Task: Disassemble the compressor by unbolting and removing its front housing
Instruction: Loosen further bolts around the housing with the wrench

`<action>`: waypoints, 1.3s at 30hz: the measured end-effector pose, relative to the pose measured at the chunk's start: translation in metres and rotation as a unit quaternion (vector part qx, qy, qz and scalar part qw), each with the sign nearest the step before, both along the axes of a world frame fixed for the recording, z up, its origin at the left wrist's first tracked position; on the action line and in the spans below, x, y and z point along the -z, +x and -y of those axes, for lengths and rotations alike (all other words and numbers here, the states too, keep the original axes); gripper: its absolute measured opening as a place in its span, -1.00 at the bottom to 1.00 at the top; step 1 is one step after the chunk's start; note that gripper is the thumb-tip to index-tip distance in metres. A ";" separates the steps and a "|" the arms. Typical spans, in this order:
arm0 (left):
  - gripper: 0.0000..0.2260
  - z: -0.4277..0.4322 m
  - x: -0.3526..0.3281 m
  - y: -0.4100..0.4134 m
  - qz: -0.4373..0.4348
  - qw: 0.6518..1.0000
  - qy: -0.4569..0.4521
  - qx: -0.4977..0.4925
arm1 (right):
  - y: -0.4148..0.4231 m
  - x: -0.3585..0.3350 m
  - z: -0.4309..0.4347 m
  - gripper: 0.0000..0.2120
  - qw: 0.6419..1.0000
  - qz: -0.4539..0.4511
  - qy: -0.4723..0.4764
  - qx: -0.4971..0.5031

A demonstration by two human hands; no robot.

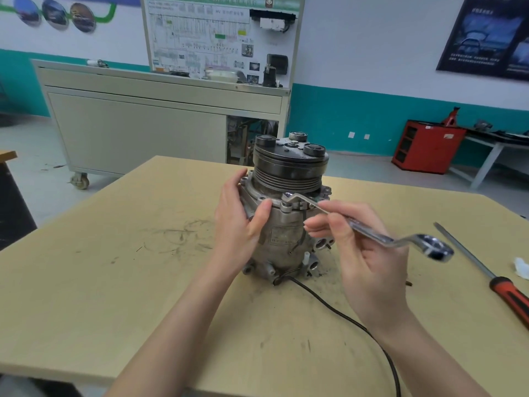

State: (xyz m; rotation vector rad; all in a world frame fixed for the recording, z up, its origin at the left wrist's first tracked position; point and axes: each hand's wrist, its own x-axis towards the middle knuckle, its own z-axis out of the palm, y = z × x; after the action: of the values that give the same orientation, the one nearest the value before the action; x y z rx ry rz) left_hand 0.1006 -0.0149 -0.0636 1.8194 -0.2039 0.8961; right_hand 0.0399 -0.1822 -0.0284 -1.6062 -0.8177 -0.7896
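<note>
Compressor (pixel 286 222) upright mid-desk (pixel 114 267), pulley end up, front housing not off yet. Left fingers (pixel 263 209) wrapped round the body, bracing it. Right fingers (pixel 320 224) pinching the wrench (pixel 372 234) mid-shank, ring end seated on a flange bolt (pixel 287 197). Pretty light grip, so could easily slip off and round the bolt, or tip the whole unit.
</note>
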 end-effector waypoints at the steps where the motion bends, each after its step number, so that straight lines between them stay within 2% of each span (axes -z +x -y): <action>1: -0.42 0.000 0.001 0.000 0.003 1.000 0.001 -0.001 | -0.001 0.003 -0.001 -0.86 1.000 0.008 -0.007 0.002; 4: -0.48 0.001 0.002 0.001 0.011 1.000 -0.002 -0.002 | 0.002 0.011 0.000 -0.74 0.999 0.038 -0.031 0.015; 6: -0.48 0.001 0.002 0.002 0.011 1.000 0.001 -0.007 | 0.008 0.009 0.005 -0.81 1.000 0.012 -0.005 -0.024; 9: -0.45 0.000 0.004 0.002 0.012 1.000 0.004 -0.011 | 0.030 -0.002 0.014 -0.80 0.983 -0.090 0.099 -0.124; 12: -0.38 -0.001 0.006 0.003 0.010 1.000 0.011 -0.013 | 0.062 -0.018 0.022 -0.74 0.929 -0.250 0.168 -0.217; 15: -0.38 0.000 0.005 0.003 0.011 1.000 0.016 -0.013 | 0.088 -0.033 0.026 -0.71 0.883 -0.368 0.152 -0.250; 17: -0.38 0.000 0.005 0.003 0.010 1.000 0.015 -0.013 | 0.092 -0.037 0.028 -0.72 0.876 -0.383 0.141 -0.256; 19: -0.45 -0.001 0.007 0.004 0.013 1.000 0.022 -0.014 | 0.084 -0.035 0.029 -0.74 0.893 -0.346 0.150 -0.246; 20: -0.48 -0.001 0.007 0.004 0.014 1.000 0.024 -0.014 | 0.077 -0.034 0.029 -0.73 0.916 -0.299 0.150 -0.223; 22: -0.50 0.000 0.008 0.005 0.014 0.999 0.025 -0.014 | 0.058 -0.032 0.027 -0.71 0.969 -0.159 0.120 -0.144; 24: -0.48 0.000 0.009 0.006 0.019 0.999 0.022 -0.019 | 0.038 -0.031 0.024 -0.74 0.998 0.005 0.036 -0.056; 25: -0.46 0.000 0.009 0.006 0.021 0.999 0.020 -0.021 | 0.030 -0.030 0.022 -0.74 0.997 0.069 -0.029 -0.006; 27: -0.46 0.000 0.010 0.006 0.025 0.999 0.021 -0.021 | 0.020 -0.026 0.017 -0.64 0.973 0.146 -0.153 0.089; 29: -0.50 -0.001 0.011 0.007 0.031 0.999 0.029 -0.021 | 0.016 -0.022 0.013 -0.51 0.947 0.208 -0.204 0.132; 32: -0.51 -0.002 0.012 0.009 0.034 0.999 0.032 -0.023 | 0.013 -0.020 0.008 -0.50 0.927 0.264 -0.216 0.156; 35: -0.52 -0.001 0.013 0.010 0.038 0.999 0.025 -0.022 | 0.012 -0.015 0.008 -0.55 0.925 0.288 -0.200 0.145; 37: -0.52 -0.001 0.013 0.010 0.040 0.999 0.019 -0.022 | 0.015 -0.011 0.009 -0.55 0.935 0.270 -0.191 0.132; 39: -0.51 -0.001 0.013 0.010 0.042 0.999 0.020 -0.022 | 0.020 -0.007 0.014 -0.59 0.963 0.202 -0.160 0.075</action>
State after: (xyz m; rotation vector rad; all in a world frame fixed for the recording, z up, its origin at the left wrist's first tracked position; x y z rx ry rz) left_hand 0.1109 -0.0140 -0.0769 1.8300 -0.2372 1.0071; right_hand 0.0600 -0.1958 -0.0215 -1.8357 -1.1710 -1.1658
